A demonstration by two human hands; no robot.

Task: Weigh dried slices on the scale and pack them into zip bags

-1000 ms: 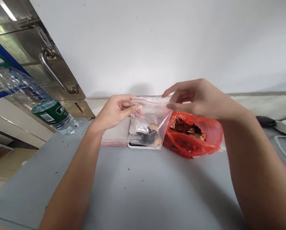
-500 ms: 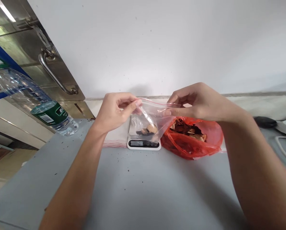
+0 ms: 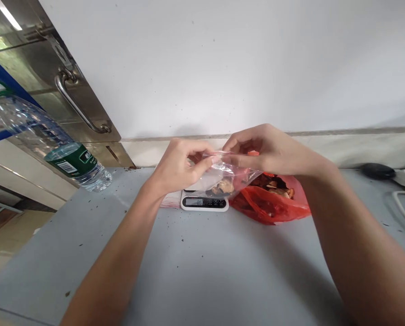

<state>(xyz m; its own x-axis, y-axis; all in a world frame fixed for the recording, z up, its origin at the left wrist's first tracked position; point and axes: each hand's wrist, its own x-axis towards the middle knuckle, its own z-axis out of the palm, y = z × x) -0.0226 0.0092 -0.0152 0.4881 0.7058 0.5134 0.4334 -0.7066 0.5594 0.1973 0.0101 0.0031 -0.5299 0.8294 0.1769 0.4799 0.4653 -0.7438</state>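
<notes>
A clear zip-lock bag [image 3: 207, 183] with dried brown and tan slices [image 3: 224, 186] inside hangs over a white digital scale [image 3: 205, 208]. My left hand [image 3: 185, 165] pinches its top edge between thumb and fingers. Close beside it, my right hand [image 3: 256, 151] grips the same edge, the two sets of fingertips nearly touching. The scale's display is lit, and the bag hides most of its platform. Just right of the scale sits an open red plastic bag [image 3: 270, 206] holding dark dried pieces [image 3: 276, 184], partly covered by my right hand and wrist.
Flat zip-lock bags [image 3: 171, 200] lie left of the scale. A large water bottle [image 3: 76, 165] stands at the table's left edge by a metal door handle [image 3: 76, 106]. A black object [image 3: 378, 171] and a white cable [image 3: 404, 208] are at right. Crumbs dot the grey table [image 3: 202, 280].
My hands have come closer together along the bag's top edge, the left moving right and the right moving left. The bag's mouth has bunched up and its contents have shifted slightly right.
</notes>
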